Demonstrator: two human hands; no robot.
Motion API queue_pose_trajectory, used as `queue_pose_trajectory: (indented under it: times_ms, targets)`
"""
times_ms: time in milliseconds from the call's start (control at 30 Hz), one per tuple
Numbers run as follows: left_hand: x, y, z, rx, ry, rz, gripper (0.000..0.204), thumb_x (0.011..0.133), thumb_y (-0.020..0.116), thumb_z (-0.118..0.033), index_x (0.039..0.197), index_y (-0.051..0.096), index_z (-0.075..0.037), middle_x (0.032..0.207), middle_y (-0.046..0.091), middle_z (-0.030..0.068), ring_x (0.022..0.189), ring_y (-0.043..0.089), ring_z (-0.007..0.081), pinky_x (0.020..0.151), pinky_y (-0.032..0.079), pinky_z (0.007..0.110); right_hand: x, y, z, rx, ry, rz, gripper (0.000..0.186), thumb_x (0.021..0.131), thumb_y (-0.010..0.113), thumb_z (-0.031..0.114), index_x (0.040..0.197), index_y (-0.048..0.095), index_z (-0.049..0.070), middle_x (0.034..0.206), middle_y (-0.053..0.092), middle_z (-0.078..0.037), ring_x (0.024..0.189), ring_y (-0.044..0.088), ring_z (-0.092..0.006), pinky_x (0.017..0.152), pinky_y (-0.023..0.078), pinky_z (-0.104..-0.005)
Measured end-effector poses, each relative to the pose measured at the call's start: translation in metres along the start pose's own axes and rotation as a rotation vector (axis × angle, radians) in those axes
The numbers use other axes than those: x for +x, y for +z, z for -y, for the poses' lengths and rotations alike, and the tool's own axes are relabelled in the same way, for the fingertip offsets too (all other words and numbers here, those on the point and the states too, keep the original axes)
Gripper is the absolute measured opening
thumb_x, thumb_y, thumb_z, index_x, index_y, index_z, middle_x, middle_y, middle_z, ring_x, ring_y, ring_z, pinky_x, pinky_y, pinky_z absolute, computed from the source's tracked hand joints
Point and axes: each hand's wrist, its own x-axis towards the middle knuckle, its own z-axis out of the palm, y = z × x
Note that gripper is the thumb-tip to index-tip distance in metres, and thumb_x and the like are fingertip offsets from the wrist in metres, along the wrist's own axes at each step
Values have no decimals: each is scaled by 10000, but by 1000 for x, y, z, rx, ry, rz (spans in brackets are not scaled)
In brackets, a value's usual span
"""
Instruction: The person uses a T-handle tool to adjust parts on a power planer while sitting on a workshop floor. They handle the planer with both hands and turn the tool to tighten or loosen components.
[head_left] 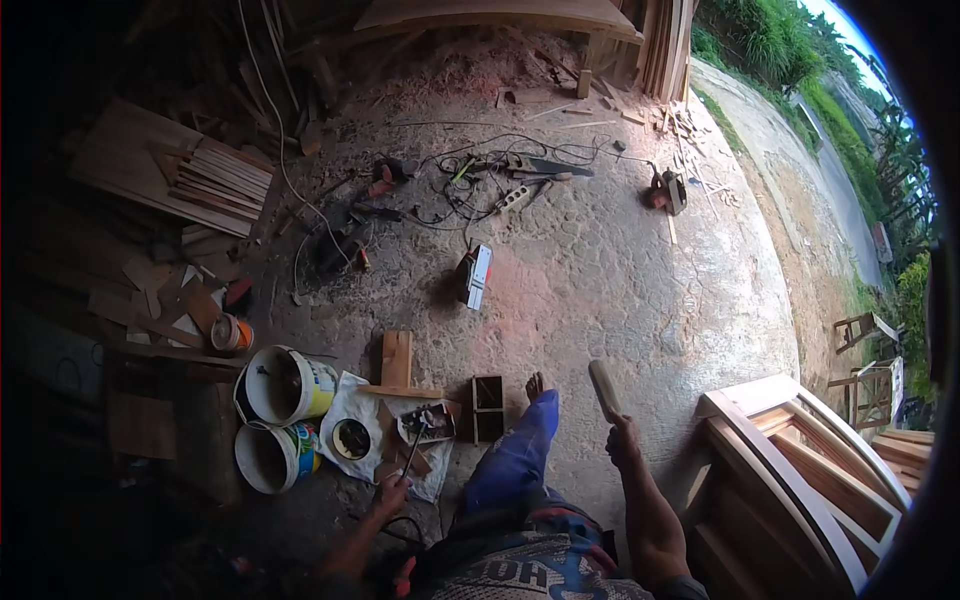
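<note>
My left hand (392, 495) is closed round a thin stick-like tool (411, 450), perhaps a brush. The tool's far end reaches to a small white tub (448, 428) with dark, messy contents. Off to the right, my right hand (622, 442) grips the lower end of a pale wooden piece (603, 385), long with a rounded tip, held tilted above the concrete floor. A round container (352, 438) with dark contents sits on a white sheet (345, 390) left of the tub. Beside the tub, near my foot, stands a two-compartment wooden box (488, 393).
Two white buckets (322, 388) stand at left. Ahead lie a metal-plated power tool (478, 277), tangled cords (450, 208), a handsaw (560, 168) and another power tool (668, 192). Wooden frames (790, 440) lean at right; boards (130, 160) are stacked far left.
</note>
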Motion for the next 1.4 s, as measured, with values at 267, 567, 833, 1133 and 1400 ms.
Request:
queue_pose_trajectory:
  times_ms: [267,567,833,1133,1400]
  targets:
    - [68,146,-125,-113,-87,-100,313,1006,527,-302,987,677,-28,677,587,19,576,550,107,525,443,317,197,-14,122,-259,60,-45,393,818,812,281,940,496,81,584,408,25,392,375,-111,334,282,-325]
    - [142,160,-293,90,7,-271,302,1018,514,-300,1129,668,-65,723,648,84,686,647,196,640,495,356,398,55,236,-710,-24,-41,770,747,870,349,1309,502,-29,904,636,-151,681,605,-240,569,478,-378]
    - [313,206,-337,214,155,-257,210,995,528,-189,1048,638,-18,747,619,145,716,655,284,665,497,399,615,158,253,-785,-164,135,795,730,869,373,1336,493,22,762,584,-76,518,503,-150,400,369,-324]
    - [627,307,-323,554,550,-61,199,1004,517,-224,1091,513,-45,796,617,250,816,634,495,681,492,542,885,175,210,-675,-602,402,806,748,886,280,1381,443,49,949,654,-122,810,607,-174,655,479,-331]
    - [836,361,-292,387,335,-9,292,992,478,-238,1162,443,-3,794,684,242,703,701,398,627,552,494,914,153,247,-387,-109,600,578,922,692,129,1397,383,18,806,592,-104,640,634,-225,579,565,-364]
